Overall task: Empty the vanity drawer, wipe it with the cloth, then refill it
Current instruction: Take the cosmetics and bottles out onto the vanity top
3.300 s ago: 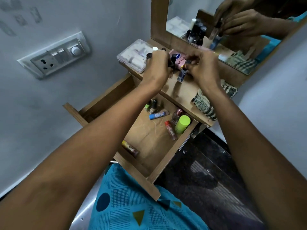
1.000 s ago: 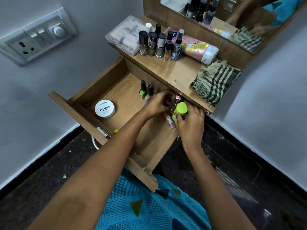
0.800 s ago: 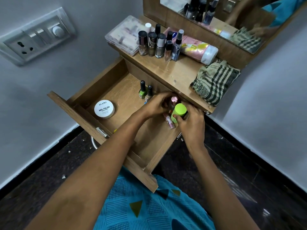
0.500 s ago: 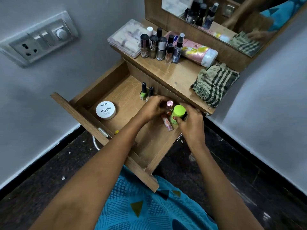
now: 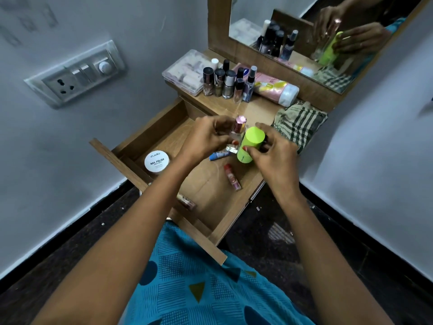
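Left hand (image 5: 208,137) pinches pink-capped bottle (image 5: 239,125); right hand (image 5: 274,158) wraps green canister (image 5: 251,144). Both now lifted off drawer (image 5: 152,131) floor, where they sat half second ago. Blue tube (image 5: 219,156), red tube (image 5: 232,177), white jar (image 5: 157,161) remain inside. Emptying unfinished. Cloth (image 5: 302,123) waits at bench (image 5: 260,109) right edge.

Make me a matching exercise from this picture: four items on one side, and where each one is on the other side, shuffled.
Things:
1. lime-green bottle
2. white nail polish tub
3. checked cloth
4. pink-capped bottle

Places:
A. held in the left hand
B. held in the right hand
C. in the drawer
D. on the vanity top

Pairs: 1-B, 2-C, 3-D, 4-A
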The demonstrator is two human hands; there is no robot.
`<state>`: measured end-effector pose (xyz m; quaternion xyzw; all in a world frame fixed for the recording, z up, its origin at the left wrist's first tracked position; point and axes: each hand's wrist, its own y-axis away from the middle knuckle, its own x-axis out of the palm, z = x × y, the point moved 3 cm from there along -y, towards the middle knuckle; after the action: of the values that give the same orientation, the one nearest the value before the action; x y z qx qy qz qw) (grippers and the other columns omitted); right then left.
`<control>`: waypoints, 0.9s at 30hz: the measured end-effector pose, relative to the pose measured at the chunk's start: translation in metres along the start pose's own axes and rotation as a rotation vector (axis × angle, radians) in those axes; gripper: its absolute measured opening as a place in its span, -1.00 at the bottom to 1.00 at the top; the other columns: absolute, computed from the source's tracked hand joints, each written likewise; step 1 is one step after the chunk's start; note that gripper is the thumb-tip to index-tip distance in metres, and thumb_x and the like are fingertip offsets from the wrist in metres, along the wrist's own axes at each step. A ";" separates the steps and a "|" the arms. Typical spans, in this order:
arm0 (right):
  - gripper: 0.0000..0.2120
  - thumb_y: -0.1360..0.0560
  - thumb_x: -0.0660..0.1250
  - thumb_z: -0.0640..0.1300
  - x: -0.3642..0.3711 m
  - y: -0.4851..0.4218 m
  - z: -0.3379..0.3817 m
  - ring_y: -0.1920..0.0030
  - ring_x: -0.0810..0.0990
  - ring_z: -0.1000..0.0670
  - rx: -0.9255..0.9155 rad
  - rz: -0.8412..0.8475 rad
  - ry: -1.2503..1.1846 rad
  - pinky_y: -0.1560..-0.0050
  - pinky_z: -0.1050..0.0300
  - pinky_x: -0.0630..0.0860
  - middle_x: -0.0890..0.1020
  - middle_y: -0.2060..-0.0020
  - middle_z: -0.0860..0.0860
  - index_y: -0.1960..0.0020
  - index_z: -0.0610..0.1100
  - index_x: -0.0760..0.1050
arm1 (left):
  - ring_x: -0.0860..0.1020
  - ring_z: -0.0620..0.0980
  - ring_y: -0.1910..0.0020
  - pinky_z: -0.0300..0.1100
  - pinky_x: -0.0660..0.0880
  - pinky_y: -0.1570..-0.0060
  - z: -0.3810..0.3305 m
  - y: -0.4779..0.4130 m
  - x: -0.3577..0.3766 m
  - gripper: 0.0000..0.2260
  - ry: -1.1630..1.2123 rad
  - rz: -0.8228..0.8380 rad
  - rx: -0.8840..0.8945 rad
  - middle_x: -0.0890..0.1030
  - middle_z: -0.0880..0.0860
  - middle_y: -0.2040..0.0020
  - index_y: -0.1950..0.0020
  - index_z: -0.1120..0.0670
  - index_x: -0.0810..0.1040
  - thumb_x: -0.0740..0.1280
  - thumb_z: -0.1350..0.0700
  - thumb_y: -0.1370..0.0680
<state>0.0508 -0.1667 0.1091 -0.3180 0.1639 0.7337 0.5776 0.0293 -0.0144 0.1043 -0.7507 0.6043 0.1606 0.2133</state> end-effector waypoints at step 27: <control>-0.47 -0.36 0.46 -0.17 -0.032 -0.106 -0.006 -0.07 0.61 -0.01 -0.083 -0.192 0.073 -0.02 0.22 0.56 0.58 -0.19 -0.10 -0.29 -0.21 0.43 | 0.56 -0.14 -0.04 -0.45 0.49 0.01 -0.026 -0.087 0.032 -0.69 0.087 -0.187 -0.029 0.62 0.14 -0.12 -0.20 0.27 0.51 0.34 0.34 -0.46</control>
<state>0.1578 -0.1640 0.1393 -0.3822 0.1232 0.6692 0.6252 0.1212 -0.0388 0.1213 -0.8130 0.5380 0.1157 0.1901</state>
